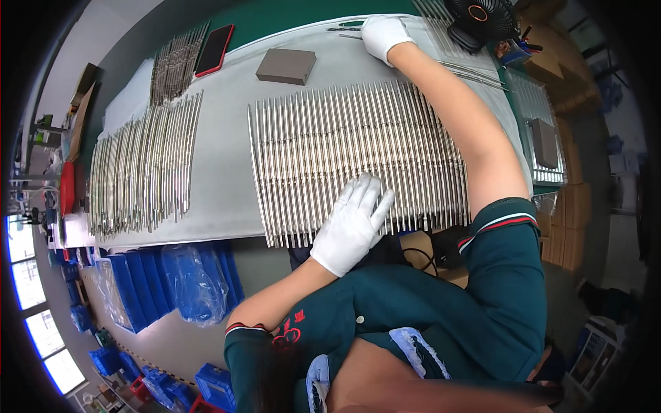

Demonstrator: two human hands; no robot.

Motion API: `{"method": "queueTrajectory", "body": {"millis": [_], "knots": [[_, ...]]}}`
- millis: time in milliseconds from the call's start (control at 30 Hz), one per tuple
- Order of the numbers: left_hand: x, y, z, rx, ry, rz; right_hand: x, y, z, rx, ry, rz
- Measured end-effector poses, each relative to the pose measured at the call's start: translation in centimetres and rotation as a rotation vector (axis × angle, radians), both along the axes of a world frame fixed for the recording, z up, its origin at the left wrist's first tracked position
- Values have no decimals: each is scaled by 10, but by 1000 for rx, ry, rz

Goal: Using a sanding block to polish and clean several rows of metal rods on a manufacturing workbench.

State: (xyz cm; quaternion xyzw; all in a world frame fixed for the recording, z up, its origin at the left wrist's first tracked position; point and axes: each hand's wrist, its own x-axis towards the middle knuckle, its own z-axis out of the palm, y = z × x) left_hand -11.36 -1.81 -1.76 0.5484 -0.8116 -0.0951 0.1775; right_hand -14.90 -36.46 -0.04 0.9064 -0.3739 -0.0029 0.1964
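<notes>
A wide row of slim metal rods [330, 131] lies side by side on the grey-covered table. My left hand [351, 224], in a white glove, rests flat over the near ends of the rods with its fingers stretched out. At the far edge my right hand [387, 38], also gloved in white, is closed with its fingers curled down. Thin dark tools [344, 28] lie at its fingertips; whether it grips one of them is hidden. A grey-brown rectangular block [286, 66] lies beyond the rods.
More rods [146, 165] are laid out on the left, with a darker bundle [177, 65] behind. A red-edged phone [215, 50] lies beside it. A black fan [480, 20] stands far right, near a second block [544, 143]. Blue bins [148, 286] are below the table's near edge.
</notes>
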Motion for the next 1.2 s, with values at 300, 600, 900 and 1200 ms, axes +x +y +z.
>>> {"method": "queueTrajectory", "body": {"millis": [300, 600, 900, 1200], "knots": [[-1, 5, -12, -87, 14, 18, -72, 99, 14, 577, -620, -1], [3, 14, -4, -96, 181, -56, -131, 163, 4, 658, -703, -19], [6, 17, 0, -193, 279, -55, -138, 162, 8, 529, -490, 416], [12, 13, -4, -124, 236, -148, -133, 152, 1, 607, -461, 528]]}}
